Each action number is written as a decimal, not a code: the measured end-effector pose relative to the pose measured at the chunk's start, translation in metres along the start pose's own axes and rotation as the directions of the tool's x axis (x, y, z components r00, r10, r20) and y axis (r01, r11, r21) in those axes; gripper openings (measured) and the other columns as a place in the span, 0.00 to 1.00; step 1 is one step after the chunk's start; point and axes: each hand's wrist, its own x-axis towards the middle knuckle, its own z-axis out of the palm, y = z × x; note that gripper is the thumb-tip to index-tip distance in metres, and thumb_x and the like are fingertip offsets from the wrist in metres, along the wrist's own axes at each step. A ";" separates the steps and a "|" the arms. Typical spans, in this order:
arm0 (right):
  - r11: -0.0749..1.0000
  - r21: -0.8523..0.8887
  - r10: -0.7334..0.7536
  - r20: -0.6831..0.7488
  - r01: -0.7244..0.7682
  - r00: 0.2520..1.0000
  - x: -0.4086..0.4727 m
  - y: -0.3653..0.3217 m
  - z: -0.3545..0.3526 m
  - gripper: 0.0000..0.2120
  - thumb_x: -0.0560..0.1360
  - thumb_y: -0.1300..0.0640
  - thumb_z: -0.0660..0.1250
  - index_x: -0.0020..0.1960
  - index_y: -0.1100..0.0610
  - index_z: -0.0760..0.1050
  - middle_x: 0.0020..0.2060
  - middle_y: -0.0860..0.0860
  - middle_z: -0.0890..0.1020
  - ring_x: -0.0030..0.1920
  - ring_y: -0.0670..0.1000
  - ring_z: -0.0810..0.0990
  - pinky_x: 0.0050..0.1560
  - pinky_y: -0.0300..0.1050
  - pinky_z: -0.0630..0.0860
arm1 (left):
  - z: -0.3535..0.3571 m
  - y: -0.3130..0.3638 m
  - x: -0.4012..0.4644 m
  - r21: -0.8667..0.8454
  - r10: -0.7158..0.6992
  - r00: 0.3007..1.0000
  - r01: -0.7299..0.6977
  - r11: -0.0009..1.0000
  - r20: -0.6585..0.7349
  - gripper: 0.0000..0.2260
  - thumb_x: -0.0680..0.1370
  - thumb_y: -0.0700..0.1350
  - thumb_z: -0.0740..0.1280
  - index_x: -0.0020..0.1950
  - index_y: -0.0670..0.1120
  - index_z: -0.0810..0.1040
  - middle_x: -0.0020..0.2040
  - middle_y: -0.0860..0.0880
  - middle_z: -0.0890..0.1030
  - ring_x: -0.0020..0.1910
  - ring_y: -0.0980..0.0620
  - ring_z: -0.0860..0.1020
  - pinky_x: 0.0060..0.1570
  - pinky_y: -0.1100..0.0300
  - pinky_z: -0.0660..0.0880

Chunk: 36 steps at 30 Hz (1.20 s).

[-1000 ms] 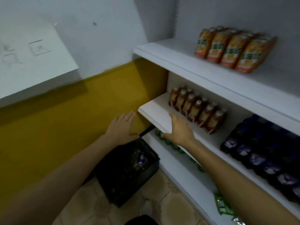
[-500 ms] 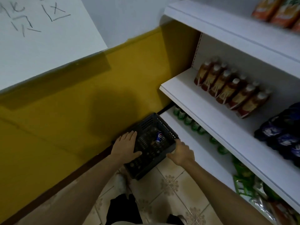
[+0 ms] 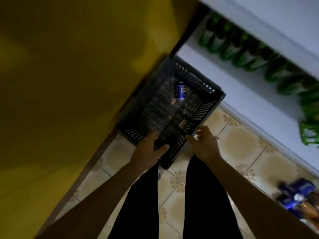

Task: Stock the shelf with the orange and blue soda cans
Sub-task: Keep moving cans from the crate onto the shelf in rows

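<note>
Big stuff first: a yellow wall (image 3: pixel 65 75) fills the whole left side, and a white shelf unit (image 3: pixel 233 83) runs down the right with a row of green bottles (image 3: pixel 241 56) on its bottom board. The floor is beige patterned tile (image 3: pixel 241 149), and the person's dark trouser legs come up from the bottom of the shot.

Wedged on the floor between wall and shelf is a dark perforated plastic crate (image 3: pixel 205 87), sitting diagonally. It looks nearly empty: the only thing I can make out inside is one blue soda can (image 3: pixel 181 91), lying toward the crate's far end. Its long axis runs roughly away from the person, tilted slightly, one end pointing back at the hands. No orange can visible in there. There's a blurry blue pack (image 3: pixel 296 195) at the lower right edge, can't tell what exactly.

Hands: the left hand (image 3: pixel 151 149) is wrapped over the crate's near rim, thumb curled around the edge, so it's gripping the crate. The right hand (image 3: pixel 205 144) is at the near right corner, fingers loosely spread and slightly curled, holding nothing, and I can't tell if it touches the rim.

So the can lies straight ahead of both hands, past most of the crate's floor. My guess is the free right hand is the one to reach in, while the left steadies the crate.
</note>
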 end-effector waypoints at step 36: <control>0.903 0.206 0.296 0.337 -0.377 0.894 0.263 0.019 0.072 0.23 0.66 0.49 0.77 0.58 0.50 0.72 0.49 0.50 0.80 0.52 0.54 0.79 0.56 0.53 0.77 | 0.091 -0.001 0.260 -0.826 -0.440 0.861 0.430 0.366 0.253 0.24 0.76 0.63 0.60 0.66 0.51 0.72 0.63 0.45 0.77 0.60 0.46 0.77 0.60 0.46 0.73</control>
